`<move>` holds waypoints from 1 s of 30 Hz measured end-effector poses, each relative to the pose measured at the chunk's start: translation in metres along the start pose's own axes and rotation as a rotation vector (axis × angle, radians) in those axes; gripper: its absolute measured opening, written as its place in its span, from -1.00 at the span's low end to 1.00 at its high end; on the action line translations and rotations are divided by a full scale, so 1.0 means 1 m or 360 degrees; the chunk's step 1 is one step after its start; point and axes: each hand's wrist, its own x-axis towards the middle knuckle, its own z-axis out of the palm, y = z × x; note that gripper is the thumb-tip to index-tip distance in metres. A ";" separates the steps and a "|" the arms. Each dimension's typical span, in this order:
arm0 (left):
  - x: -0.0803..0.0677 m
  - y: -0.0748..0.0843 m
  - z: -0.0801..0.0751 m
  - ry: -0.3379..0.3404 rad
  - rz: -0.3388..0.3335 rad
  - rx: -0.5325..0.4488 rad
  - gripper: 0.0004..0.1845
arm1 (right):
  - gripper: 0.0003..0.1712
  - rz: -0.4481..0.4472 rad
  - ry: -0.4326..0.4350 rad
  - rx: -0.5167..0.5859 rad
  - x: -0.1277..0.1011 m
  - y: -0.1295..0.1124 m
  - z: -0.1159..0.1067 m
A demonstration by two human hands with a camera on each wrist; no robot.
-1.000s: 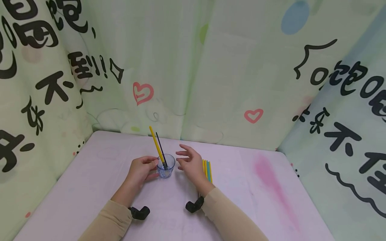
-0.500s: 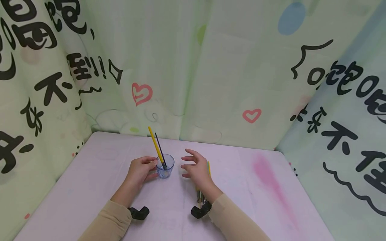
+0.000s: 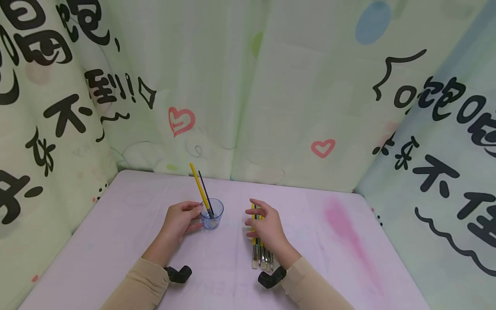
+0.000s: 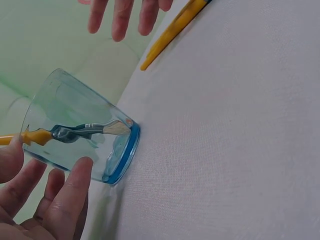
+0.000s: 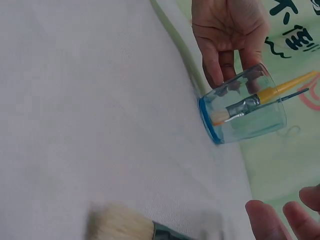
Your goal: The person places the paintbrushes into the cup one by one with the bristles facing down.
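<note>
Clear blue-tinted plastic cup [image 3: 212,218] stands upright mid-way across the pale pink surface [image 3: 116,241], holding a yellow-handled brush [image 3: 199,186] and a thin dark brush [image 3: 204,189]. Left hand [image 3: 179,220] curls its fingers against the cup's side. Right of the cup, right hand [image 3: 266,224] hovers over a row of flat brushes [image 3: 261,257], fingers loosely spread, gripping nothing.

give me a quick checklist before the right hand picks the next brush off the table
1. Cup upright on the table: ok.
2. Left hand steadying the cup, fingers round its side: ok.
3. Room in the cup: ok, only a yellow brush and a dark brush stand in it.
4. Right hand over the loose brushes: ok.
5. One brush pinched: cannot tell.
</note>
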 end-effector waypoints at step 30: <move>0.001 0.002 -0.001 -0.0026 -0.0045 0.0028 -0.66 | -0.21 0.0221 0.0235 -0.0296 -0.009 0.017 -0.055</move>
